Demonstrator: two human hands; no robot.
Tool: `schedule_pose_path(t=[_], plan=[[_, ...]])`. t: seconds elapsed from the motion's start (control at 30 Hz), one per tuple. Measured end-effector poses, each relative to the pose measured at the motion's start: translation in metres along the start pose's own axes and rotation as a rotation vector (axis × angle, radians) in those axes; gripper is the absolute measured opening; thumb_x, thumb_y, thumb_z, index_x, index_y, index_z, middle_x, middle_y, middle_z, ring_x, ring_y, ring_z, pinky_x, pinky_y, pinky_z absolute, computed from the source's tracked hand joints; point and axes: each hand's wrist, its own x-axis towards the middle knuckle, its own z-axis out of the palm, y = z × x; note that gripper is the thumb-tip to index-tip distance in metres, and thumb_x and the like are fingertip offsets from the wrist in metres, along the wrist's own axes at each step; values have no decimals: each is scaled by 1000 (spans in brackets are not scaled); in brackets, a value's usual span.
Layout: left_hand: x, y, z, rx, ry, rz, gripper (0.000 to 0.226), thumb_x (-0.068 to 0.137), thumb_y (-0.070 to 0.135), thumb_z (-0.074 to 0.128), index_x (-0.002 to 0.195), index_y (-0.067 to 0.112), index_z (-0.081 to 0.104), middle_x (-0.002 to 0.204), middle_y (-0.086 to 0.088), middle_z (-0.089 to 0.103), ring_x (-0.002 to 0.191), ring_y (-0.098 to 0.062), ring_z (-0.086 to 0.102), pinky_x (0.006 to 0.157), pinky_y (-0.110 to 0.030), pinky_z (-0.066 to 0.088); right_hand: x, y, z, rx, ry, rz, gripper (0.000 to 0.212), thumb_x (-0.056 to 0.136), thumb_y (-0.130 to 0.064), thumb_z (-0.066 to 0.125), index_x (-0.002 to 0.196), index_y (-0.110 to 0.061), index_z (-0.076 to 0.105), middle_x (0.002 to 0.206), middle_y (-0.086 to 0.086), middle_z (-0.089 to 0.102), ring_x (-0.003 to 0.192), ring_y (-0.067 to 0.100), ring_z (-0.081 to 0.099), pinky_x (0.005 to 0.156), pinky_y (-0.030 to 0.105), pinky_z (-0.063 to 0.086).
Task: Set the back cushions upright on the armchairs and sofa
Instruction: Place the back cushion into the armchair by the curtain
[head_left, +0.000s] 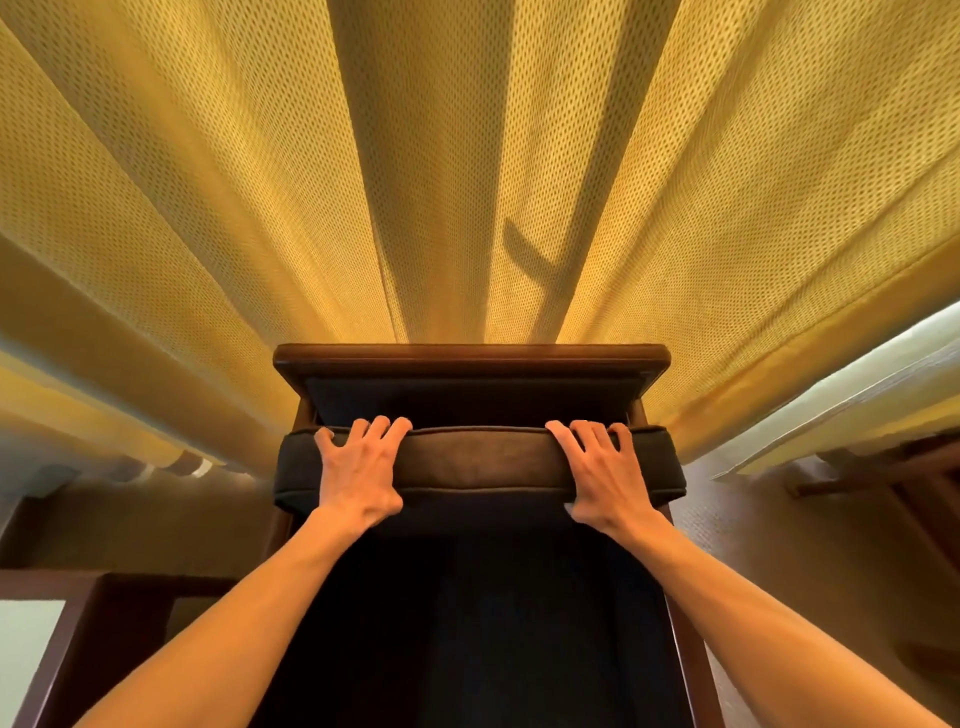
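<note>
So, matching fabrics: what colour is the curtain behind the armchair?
Golden yellow curtain with a fine dotted weave; head view.

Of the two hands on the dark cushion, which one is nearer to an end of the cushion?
The left hand: little of the back cushion shows beyond it, while more cushion extends past the right hand.

The curtain (467, 156) was golden yellow, its weave dotted all over with rows of small dark holes. The back cushion (478, 462) was dark brown with piping of the same shade, and the armchair's wooden top rail (467, 356) was a reddish dark brown. The seat cushion (478, 623) looked almost black, with a hint of navy.
</note>
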Motion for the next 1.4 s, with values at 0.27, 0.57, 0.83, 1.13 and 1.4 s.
schedule_pose_path(t=[0.27,0.57,0.83,1.13,1.4], plan=[[0,3,24,-65,50,-33,107,70,17,76,155,25,12,161,-6,17,150,-28,11,114,-64,19,-21,-29,19,31,48,131,105,66,-10,77,154,-24,22,161,14,21,151,34,11,114,69,5],[12,-1,51,-33,177,74,100,76,4,67,154,36,13,161,-7,21,150,-31,9,117,-62,10,-5,-34,26,71,-3,210,113,60,-38,76,155,-31,15,163,10,15,151,32,6,114,68,3],[27,-1,51,-42,108,61,97,81,11,63,154,37,5,164,-5,12,151,-29,0,116,-60,2,23,-22,23,71,-142,204,124,57,-56,68,153,-33,-9,163,8,-14,148,30,-22,111,67,-15],[44,-1,37,-65,-22,54,91,92,20,54,150,44,-11,164,3,-9,149,-23,-16,114,-56,-13,44,-11,20,141,-284,128,129,60,-57,68,150,-32,-21,156,7,-36,141,31,-38,108,69,-19],[30,4,16,-85,-49,26,81,92,18,56,154,36,7,164,-1,6,151,-25,-1,119,-56,3,39,-13,-11,127,-468,130,124,72,-47,71,150,-32,-24,156,7,-38,142,32,-36,109,70,-16]])
